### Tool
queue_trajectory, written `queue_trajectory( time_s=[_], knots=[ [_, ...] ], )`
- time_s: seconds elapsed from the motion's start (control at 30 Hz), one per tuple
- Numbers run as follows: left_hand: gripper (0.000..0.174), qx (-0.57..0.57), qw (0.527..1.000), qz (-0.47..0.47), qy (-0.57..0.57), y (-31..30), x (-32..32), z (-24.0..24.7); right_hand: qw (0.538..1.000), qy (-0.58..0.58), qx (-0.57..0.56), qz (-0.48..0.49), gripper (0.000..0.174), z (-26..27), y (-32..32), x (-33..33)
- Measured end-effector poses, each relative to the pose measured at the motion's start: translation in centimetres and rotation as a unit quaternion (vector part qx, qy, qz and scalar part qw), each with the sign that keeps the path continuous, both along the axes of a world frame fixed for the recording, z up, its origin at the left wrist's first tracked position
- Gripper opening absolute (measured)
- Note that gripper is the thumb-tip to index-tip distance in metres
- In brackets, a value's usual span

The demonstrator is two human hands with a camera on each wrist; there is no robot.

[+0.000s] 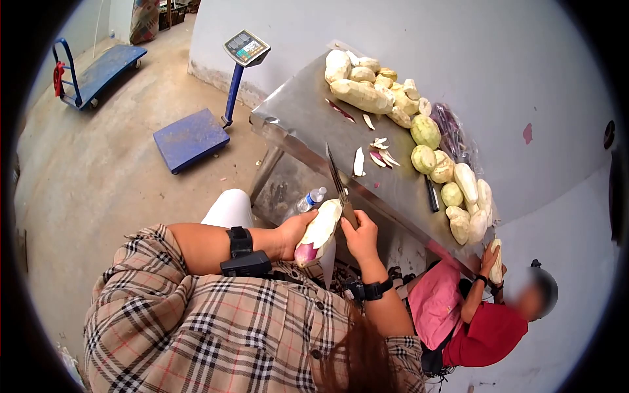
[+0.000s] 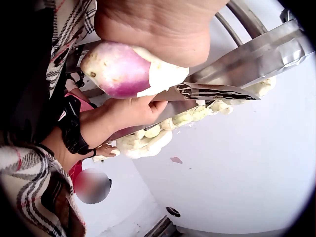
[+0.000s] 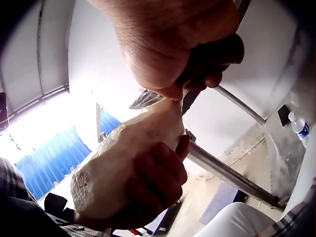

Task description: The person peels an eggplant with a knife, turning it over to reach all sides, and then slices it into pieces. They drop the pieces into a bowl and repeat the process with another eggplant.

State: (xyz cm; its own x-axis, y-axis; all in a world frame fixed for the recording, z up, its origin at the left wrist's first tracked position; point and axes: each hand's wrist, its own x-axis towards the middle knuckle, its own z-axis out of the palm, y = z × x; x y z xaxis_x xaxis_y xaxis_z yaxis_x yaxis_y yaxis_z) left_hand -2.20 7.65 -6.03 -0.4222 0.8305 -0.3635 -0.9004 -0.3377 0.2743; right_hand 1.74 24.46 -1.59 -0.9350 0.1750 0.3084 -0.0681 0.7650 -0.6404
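Observation:
My left hand [image 1: 296,230] grips a partly peeled eggplant [image 1: 322,229] in front of my body. Most of its flesh shows pale; purple skin remains around the lower end, plain in the left wrist view on the eggplant [image 2: 121,69]. With my right hand [image 1: 362,239] I hold a knife [image 1: 335,171] by its handle, the blade pointing up and away from me. In the right wrist view the fingers curl round the dark knife handle [image 3: 219,54], close against the top of the eggplant [image 3: 118,153]. Part of the blade is hidden there.
On the metal table [image 1: 295,108] lie peelings [image 1: 380,156], a black-handled tool [image 1: 432,195] and a row of peeled vegetables [image 1: 360,96]. A plastic bag [image 1: 452,134] sits behind them. Nearby are a bottle [image 1: 309,200], platform scale [image 1: 191,141], trolley [image 1: 105,72] and another person [image 1: 485,334] holding a pale vegetable.

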Motion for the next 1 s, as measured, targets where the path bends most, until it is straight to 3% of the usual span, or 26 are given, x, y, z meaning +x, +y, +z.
queue_trajectory(
  time_s=[0.23,0.63,1.0],
  knots=[
    [0.042,-0.001,1.000,-0.001,0.005,0.0,0.1,-0.2,1.000,0.006,-0.016,0.007,0.022,-1.2,0.5,-0.1],
    [0.040,-0.039,0.999,-0.030,-0.005,0.0,0.3,-0.7,0.983,-0.083,-0.164,0.004,0.018,-4.6,1.1,0.2],
    [0.043,0.020,1.000,0.013,0.000,-0.6,0.7,1.2,0.994,-0.022,-0.109,-0.020,0.019,-3.7,1.2,0.0]
  ],
)
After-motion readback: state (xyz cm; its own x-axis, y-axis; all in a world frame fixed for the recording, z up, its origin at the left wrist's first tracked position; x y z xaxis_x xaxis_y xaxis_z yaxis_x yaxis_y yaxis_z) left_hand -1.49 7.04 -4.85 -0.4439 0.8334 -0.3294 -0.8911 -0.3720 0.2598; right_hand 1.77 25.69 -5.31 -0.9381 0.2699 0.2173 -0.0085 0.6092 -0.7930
